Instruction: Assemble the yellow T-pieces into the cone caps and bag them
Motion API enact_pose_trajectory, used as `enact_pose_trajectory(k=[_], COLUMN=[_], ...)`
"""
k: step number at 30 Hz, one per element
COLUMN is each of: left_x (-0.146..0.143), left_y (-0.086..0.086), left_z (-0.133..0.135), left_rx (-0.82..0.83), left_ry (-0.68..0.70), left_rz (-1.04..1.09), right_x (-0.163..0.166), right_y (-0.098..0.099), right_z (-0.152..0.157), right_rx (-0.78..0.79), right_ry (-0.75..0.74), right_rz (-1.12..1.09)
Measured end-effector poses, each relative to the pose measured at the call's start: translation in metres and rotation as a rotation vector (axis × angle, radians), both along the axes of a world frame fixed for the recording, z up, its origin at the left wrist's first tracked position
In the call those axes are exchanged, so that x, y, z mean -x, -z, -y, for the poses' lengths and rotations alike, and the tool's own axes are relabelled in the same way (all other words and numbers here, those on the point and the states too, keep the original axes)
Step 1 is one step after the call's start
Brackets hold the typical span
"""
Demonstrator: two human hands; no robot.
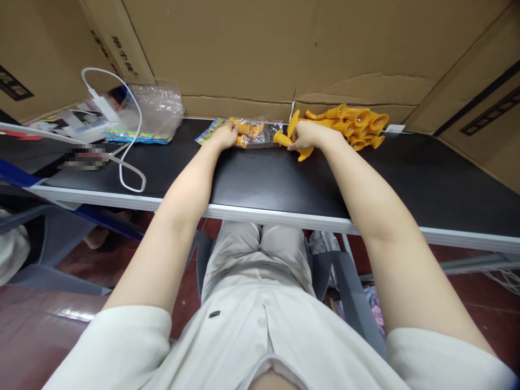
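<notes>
My left hand [224, 136] is closed on a clear plastic bag [268, 132] with a colourful header strip [209, 130]. Several yellow plastic horns [247, 129] show inside it. To the right, my right hand [305, 134] grips a yellow plastic horn [281, 138], its flared end pointing toward the bag's right end. More yellow pieces stick out above and below that hand; I cannot tell how many it holds. Just beyond it lies a pile of loose yellow horns [357, 125], stacked with flared ends mostly facing right. My right hand and forearm hide part of the pile.
Flat clear bags [156, 111] with colourful strips lie at the left. A white cable [140, 122] loops over the black table [268, 181] near them. Cardboard walls [244, 54] rise behind. A metal edge [276, 218] runs along the table's front.
</notes>
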State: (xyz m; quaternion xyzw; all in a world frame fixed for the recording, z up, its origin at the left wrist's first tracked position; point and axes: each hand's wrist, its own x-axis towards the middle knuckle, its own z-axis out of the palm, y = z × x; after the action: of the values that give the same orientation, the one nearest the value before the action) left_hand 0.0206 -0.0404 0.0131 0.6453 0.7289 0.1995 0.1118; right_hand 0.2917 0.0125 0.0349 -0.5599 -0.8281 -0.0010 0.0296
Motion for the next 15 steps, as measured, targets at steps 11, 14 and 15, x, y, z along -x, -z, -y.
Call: enact_pose_trajectory(k=[11, 14, 15], left_x=[0.005, 0.004, 0.004], left_y=[0.004, 0.001, 0.001], left_z=[-0.003, -0.001, -0.001], left_rx=[-0.017, 0.005, 0.007], left_ry=[0.010, 0.054, 0.075], left_rz=[-0.010, -0.031, -0.040], right_x=[0.007, 0.011, 0.013], right_y=[-0.011, -0.006, -0.004], right_z=[0.019, 0.015, 0.014], right_rx=[-0.061, -0.087, -0.080], right_ry=[-0.078, -0.103, -0.113], right_rz=[-0.090, -0.245, -0.315])
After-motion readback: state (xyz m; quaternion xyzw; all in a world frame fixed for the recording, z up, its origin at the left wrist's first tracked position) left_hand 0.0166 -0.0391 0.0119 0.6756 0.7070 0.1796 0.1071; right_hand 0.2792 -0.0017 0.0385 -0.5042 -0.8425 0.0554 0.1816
